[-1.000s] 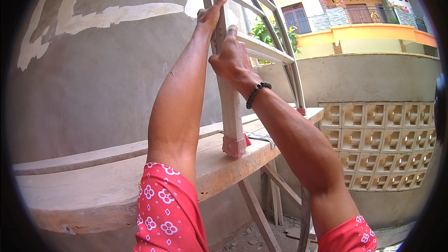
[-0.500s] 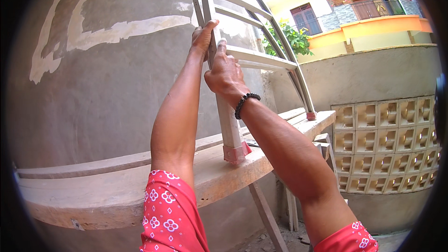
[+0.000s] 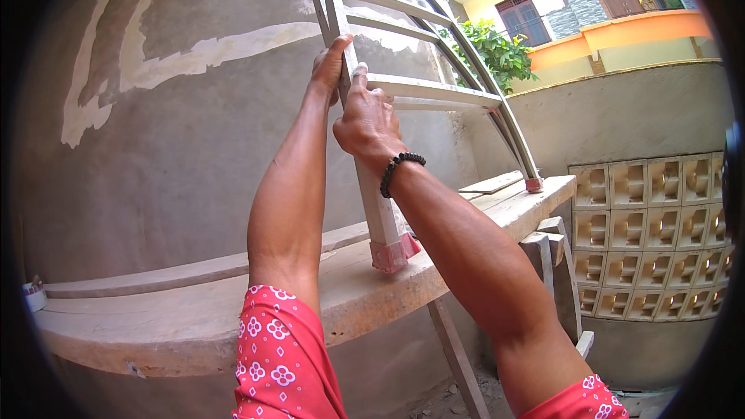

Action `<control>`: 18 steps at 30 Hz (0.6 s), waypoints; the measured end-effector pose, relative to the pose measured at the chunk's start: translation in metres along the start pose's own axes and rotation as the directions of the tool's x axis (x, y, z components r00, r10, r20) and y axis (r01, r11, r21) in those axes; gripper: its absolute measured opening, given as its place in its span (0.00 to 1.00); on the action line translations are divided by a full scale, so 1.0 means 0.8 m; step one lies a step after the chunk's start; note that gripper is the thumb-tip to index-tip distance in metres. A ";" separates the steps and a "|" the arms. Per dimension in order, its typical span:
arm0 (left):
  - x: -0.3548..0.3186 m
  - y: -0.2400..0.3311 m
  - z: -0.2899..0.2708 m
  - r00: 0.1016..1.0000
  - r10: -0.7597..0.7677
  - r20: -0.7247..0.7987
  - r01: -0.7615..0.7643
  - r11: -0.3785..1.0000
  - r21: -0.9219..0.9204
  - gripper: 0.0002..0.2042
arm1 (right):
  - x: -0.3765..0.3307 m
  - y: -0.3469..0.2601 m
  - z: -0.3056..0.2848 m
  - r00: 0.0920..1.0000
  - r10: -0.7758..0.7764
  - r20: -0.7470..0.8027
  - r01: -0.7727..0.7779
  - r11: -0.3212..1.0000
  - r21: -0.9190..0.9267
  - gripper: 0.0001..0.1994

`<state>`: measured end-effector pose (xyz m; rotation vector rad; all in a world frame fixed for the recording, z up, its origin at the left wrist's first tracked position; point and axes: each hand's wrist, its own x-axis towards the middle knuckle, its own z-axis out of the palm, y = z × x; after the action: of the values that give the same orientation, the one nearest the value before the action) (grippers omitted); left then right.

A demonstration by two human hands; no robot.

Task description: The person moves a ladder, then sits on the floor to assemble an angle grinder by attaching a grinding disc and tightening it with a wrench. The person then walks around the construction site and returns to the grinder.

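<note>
Double grip on ladder [image 3: 434,90]: left hand [image 3: 329,70] above right hand [image 3: 366,118] (black bracelet [image 3: 391,168]).

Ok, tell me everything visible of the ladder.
The ladder looks like pale grey metal, with flat rungs, paired side rails and reddish feet. It stands roughly upright on wooden planks beside a grey wall; its top is out of view. The left hand and right hand grip its near rail, the left higher.

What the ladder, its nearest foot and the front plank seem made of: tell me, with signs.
Ladder: probably aluminium, dull silvery, judging by its slim, straight-edged rails and rungs. Nearest foot: plastic or rubber, unclear which; faded red, whitish scuffs. Front plank: apparently unpainted wood; brownish, uneven edge.
</note>
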<state>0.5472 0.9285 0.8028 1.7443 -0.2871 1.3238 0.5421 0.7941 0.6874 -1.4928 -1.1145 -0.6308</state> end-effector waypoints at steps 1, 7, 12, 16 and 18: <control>-0.005 0.005 0.004 1.000 -0.007 -0.005 0.008 1.000 0.014 0.33 | 0.000 0.000 0.000 1.000 0.018 0.008 -0.018 1.000 0.009 0.43; -0.018 0.011 0.014 0.953 -0.300 0.037 0.279 0.922 0.269 0.40 | 0.003 -0.006 -0.007 0.993 0.090 0.075 -0.092 0.995 0.031 0.43; -0.043 0.011 0.020 0.926 -0.351 0.139 0.335 0.934 0.126 0.35 | 0.016 0.009 0.005 0.996 0.068 0.064 -0.070 0.997 0.029 0.43; -0.017 -0.030 0.017 0.993 -0.120 0.005 0.114 0.958 0.264 0.31 | 0.030 0.031 0.024 0.998 0.052 0.027 -0.053 0.998 0.033 0.42; -0.014 -0.035 0.017 0.993 -0.114 -0.045 0.122 0.919 0.374 0.32 | 0.038 0.042 0.037 0.999 0.041 0.008 -0.042 0.999 0.034 0.42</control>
<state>0.5696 0.9302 0.7789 2.0269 0.0950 1.3736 0.5791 0.8337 0.6914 -1.4865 -1.0919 -0.5757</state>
